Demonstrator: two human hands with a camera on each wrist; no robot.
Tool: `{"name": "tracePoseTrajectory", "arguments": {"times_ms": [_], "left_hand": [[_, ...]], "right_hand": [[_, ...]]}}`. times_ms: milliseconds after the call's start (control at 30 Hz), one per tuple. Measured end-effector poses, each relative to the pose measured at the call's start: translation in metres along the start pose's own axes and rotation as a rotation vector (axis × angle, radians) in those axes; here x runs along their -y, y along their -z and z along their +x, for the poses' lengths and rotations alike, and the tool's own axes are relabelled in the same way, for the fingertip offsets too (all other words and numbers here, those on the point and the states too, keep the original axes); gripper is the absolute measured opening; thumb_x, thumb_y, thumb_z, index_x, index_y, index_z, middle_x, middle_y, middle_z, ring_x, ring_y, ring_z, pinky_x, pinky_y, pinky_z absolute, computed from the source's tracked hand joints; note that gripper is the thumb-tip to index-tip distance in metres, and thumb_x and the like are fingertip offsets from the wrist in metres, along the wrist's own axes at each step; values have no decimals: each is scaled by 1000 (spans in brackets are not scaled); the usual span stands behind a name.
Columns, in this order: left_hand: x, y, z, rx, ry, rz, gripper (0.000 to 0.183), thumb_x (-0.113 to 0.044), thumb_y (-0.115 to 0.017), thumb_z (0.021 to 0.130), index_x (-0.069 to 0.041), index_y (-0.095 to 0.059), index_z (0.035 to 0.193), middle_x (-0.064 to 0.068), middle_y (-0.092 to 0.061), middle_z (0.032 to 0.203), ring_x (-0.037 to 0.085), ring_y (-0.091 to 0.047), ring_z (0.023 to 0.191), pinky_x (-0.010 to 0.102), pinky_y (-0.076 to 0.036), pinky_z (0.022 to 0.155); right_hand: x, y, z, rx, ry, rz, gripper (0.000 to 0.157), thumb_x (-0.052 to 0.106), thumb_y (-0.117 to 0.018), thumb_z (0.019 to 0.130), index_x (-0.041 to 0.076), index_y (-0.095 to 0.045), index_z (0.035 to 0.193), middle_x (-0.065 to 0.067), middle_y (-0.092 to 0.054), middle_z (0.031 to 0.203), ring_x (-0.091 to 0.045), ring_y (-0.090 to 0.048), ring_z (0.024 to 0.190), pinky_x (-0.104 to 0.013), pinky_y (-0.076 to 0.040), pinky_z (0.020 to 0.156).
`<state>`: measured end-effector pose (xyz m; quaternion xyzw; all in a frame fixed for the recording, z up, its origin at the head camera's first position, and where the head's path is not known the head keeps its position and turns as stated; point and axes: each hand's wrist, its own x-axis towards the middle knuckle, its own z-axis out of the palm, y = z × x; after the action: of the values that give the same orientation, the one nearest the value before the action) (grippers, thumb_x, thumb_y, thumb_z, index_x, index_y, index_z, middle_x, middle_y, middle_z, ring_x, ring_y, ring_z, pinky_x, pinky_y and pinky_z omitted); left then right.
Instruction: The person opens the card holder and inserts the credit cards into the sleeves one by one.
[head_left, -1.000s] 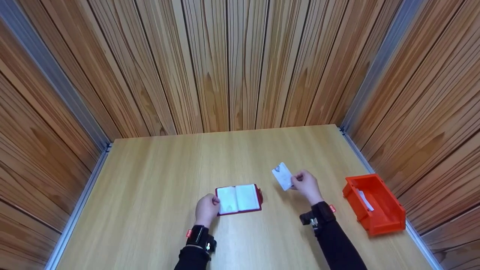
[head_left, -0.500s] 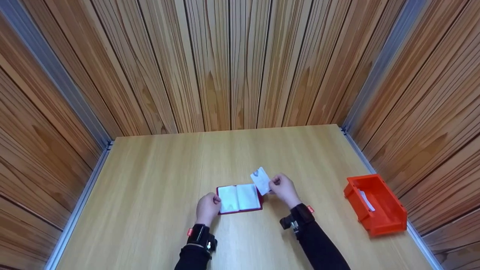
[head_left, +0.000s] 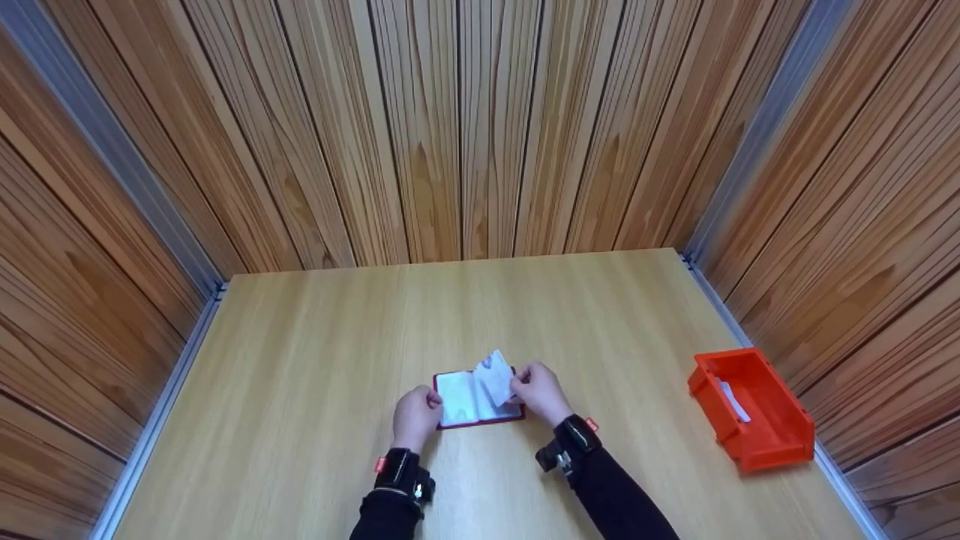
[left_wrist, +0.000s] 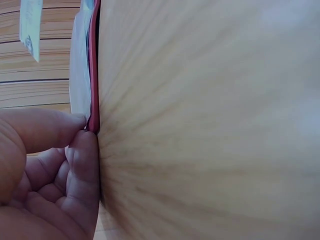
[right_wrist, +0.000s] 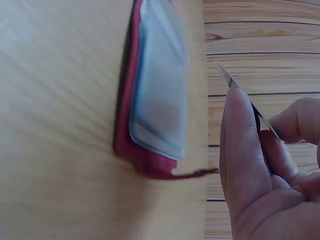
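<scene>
An open card holder (head_left: pixel 456 397) with a red cover and clear plastic sleeves lies flat on the table, left of centre. At its left edge, my left hand (head_left: pixel 416 418) pinches the border between thumb and index finger; the left wrist view shows the fingertips on the red cover (left_wrist: pixel 94 75). My right hand (head_left: pixel 541 394) pinches a white card (head_left: pixel 493 377) by its side, tilted above the holder's right-hand sleeve. In the right wrist view the card (right_wrist: pixel 226 75) appears nearly edge-on, apart from the sleeves (right_wrist: pixel 162 95). A small grey mark shows near the card's upper corner.
An orange bin (head_left: pixel 778 416) stands at the table's right side, with a white card-like piece (head_left: pixel 733 401) inside. From the holder's right end sticks out a red strap (right_wrist: pixel 192 174). Wood-plank walls (head_left: pixel 480 127) enclose the table (head_left: pixel 315 337) at the back and sides.
My right hand has carried the white card leftward, from beside the card holder to over its right-hand sleeve. The left hand has stayed at the holder's left edge.
</scene>
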<state>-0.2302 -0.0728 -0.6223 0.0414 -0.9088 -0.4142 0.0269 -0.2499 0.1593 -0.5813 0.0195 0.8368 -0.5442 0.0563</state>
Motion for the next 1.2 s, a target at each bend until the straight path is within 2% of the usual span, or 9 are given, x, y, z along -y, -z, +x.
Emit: {"name": "tracePoseTrajectory", "arguments": {"times_ms": [133, 300, 400, 700, 1033, 1200], "left_hand": [[1, 0, 0, -9, -13, -3, 6, 2, -66, 80, -3, -66, 82, 1, -59, 75, 20, -56, 71, 36, -48, 67], [1, -1, -1, -51, -64, -10, 7, 4, -65, 77, -3, -65, 78, 1, -59, 72, 19, -56, 68, 36, -47, 66], [2, -1, -1, -54, -65, -15, 7, 4, -65, 77, -4, -65, 78, 0, -59, 71, 19, -56, 68, 36, -47, 66], [1, 0, 0, -26, -28, -15, 7, 3, -65, 78, -4, -66, 79, 0, -59, 73, 19, -56, 70, 35, -48, 67], [2, 0, 0, -29, -36, -16, 6, 2, -66, 77, -3, -65, 80, 0, -59, 73, 19, -56, 70, 35, -48, 68], [1, 1, -2, -47, -50, -25, 6, 2, -66, 77, -4, -65, 79, -1, -59, 72, 17, -55, 68, 34, -48, 66]], "right_hand": [[-4, -10, -1, 2, 52, 2, 9, -5, -57, 82, 0, -50, 83, -8, -52, 81, -20, -60, 69, -36, -58, 64], [-8, -17, 1, -18, 63, -108, 9, -1, -58, 80, 4, -51, 81, -4, -52, 77, -19, -60, 69, -30, -55, 61], [-9, -21, 1, -26, 59, -149, 10, 0, -60, 80, 5, -51, 81, -4, -52, 77, -18, -59, 69, -28, -52, 60], [-11, -28, 0, -27, 61, -141, 11, 0, -60, 81, 5, -50, 80, -4, -52, 76, -17, -60, 66, -27, -52, 58], [-11, -35, -1, -36, 61, -91, 11, -1, -59, 80, 4, -49, 80, -5, -51, 74, -17, -61, 64, -26, -53, 55], [-11, -38, 0, -1, 11, -46, 10, -2, -58, 82, 3, -49, 80, -6, -52, 75, -16, -65, 60, -27, -55, 54]]}}
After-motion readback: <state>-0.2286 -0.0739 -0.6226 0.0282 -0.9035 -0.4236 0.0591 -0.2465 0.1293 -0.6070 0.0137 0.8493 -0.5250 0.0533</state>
